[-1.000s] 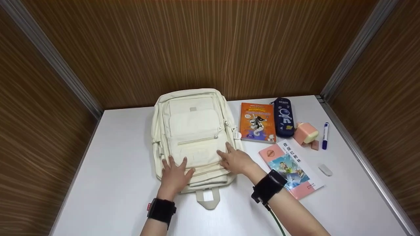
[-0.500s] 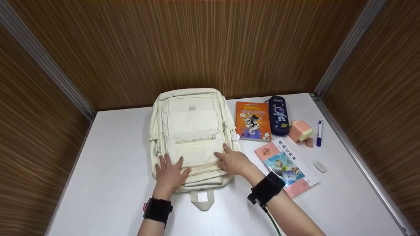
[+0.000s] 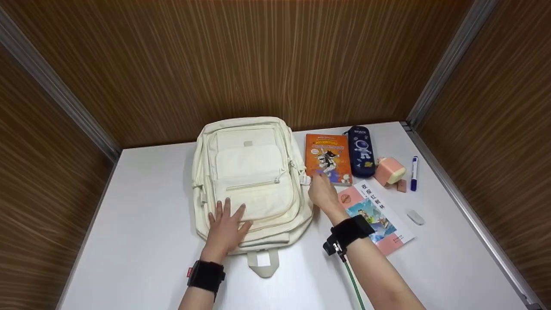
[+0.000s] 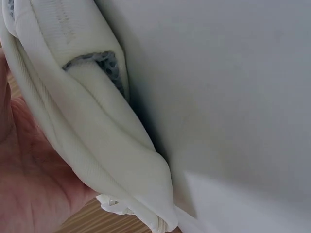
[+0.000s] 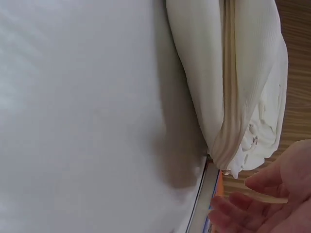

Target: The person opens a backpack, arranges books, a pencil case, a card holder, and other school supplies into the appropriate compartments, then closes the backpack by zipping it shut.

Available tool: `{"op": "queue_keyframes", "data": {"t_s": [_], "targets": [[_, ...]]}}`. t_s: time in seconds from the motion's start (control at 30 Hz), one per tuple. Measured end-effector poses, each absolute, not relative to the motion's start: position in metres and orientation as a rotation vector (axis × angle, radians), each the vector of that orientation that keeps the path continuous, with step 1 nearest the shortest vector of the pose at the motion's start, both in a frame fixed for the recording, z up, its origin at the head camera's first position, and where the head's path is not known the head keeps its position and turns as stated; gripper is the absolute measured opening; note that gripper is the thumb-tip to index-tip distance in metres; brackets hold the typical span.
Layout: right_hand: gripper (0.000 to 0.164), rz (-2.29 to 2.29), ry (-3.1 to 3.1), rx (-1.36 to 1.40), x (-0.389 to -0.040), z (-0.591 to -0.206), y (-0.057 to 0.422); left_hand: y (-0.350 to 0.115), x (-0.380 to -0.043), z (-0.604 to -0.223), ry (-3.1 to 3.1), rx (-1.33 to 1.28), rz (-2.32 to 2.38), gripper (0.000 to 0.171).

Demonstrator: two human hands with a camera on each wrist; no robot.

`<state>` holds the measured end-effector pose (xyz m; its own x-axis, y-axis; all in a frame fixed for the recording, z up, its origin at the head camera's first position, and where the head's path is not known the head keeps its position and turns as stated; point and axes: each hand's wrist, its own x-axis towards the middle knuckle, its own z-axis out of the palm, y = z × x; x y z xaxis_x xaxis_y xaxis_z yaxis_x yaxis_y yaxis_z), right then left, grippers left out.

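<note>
Lifted off the backpack's lower front since the earlier frame, the right hand (image 3: pixel 322 193) has been shifted right and farther off, to the near edge of the orange book (image 3: pixel 328 158); whether the book is touched cannot be told. From the head view, the cream backpack (image 3: pixel 254 181) is seen lying on the desk (image 3: pixel 146 215), left of the books, its loop handle (image 3: pixel 263 266) turned to the near side. Its near left part is covered by the left hand (image 3: pixel 226 230), fingers spread. Beside the orange book, on its right, a navy pencil case (image 3: pixel 361 150) is placed. By the left wrist view, the palm is shown against the backpack's side, the fingers mostly cut off. By the right wrist view, the right fingers are shown loosely bent, thumb held apart, near the backpack
</note>
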<state>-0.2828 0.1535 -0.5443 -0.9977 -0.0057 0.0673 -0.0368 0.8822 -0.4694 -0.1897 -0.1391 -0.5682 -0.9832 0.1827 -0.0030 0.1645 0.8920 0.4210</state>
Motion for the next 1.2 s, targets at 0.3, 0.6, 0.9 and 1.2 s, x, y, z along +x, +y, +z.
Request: {"op": "queue_keyframes", "data": {"t_s": [0.3,0.6,0.9,1.2], "targets": [[0.031,1.35,-2.825,-0.221,-0.296,-0.552,0.154,-0.143,-0.192,-0.569,2.958,0.287,0.811,0.063],[0.043,1.913,-2.567,-0.167,-0.316,-0.566,0.157,-0.149,-0.193,-0.571,2.91,0.264,0.821,0.065],[0.054,2.19,-2.528,-0.036,-0.325,-0.566,0.155,-0.157,-0.195,-0.571,2.872,0.314,0.857,0.067],[0.047,2.118,-2.588,-0.105,-0.336,-0.586,0.16,-0.157,-0.193,-0.577,2.885,0.325,0.87,0.068]]}}
